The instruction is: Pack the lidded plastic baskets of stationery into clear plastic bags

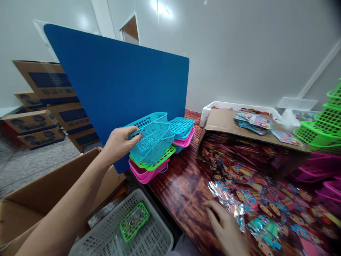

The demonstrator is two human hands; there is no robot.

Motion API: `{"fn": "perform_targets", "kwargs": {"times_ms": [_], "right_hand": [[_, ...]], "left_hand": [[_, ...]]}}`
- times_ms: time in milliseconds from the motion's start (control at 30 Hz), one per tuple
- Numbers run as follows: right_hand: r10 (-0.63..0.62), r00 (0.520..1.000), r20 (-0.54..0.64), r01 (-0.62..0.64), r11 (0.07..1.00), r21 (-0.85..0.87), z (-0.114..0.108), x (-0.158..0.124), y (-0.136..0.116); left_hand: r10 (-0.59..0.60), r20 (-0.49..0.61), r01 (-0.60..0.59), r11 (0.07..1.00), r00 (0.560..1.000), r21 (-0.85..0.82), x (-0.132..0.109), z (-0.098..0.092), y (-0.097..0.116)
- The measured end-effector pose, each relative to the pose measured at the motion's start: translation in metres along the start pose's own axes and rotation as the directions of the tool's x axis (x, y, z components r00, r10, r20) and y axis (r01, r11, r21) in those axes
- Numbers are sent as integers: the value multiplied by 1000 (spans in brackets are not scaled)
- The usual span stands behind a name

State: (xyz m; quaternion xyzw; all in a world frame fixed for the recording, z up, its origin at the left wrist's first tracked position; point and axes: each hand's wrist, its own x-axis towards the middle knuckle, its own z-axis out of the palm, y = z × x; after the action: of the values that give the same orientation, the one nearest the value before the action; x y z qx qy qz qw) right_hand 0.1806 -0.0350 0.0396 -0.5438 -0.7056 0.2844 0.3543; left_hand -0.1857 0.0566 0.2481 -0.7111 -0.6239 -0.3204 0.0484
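Observation:
My left hand [121, 141] pinches the near-left rim of a light blue plastic basket [151, 137], thumb over the edge. That basket sits tilted above a green lattice piece [161, 160] and a pink basket [145, 174] at the table's edge. Whether it is one basket or several nested ones I cannot tell. Low over the dark wood-patterned table [183, 188], my right hand [222, 224] is slightly blurred, its fingers apart and holding nothing. Closest to it lie clear plastic packets [229, 199] with colourful printed contents.
Beside the baskets stand blue lattice lids [182, 126]. An open carton [213, 121] spills packets across the right side, with cards [253, 122] on top. Green baskets [314, 133] rise at far right. Below left are a grey crate [160, 227] and a cardboard box [53, 181]; a blue panel [128, 81] stands behind.

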Motion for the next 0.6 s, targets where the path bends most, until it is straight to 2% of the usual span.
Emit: {"fn": "perform_targets", "kwargs": {"times_ms": [100, 200, 267, 367, 433, 500, 600], "right_hand": [[29, 998, 48, -36, 990, 139, 10, 42, -23], [20, 995, 101, -47, 963, 266, 24, 85, -39], [-4, 999, 42, -10, 946, 323, 33, 113, -46], [-106, 990, -88, 128, 944, 304, 45, 149, -59], [-166, 982, -88, 184, 947, 262, 54, 164, -72], [-193, 979, -61, 202, 946, 252, 67, 174, -87], [-204, 978, -46, 208, 938, 277, 88, 183, -112]], "left_hand": [[100, -26, -96, 988, 995, 119, -1, -6, 3], [187, 28, -187, 943, 982, 277, 1, -7, 6], [219, 50, -222, 911, 974, 347, 2, -13, 11], [273, 46, -260, 834, 961, 487, 1, -32, 25], [322, -6, -257, 768, 947, 587, -2, -48, 37], [393, -109, -238, 730, 913, 640, -9, -61, 50], [480, -286, -247, 774, 829, 583, -27, -69, 65]]}}
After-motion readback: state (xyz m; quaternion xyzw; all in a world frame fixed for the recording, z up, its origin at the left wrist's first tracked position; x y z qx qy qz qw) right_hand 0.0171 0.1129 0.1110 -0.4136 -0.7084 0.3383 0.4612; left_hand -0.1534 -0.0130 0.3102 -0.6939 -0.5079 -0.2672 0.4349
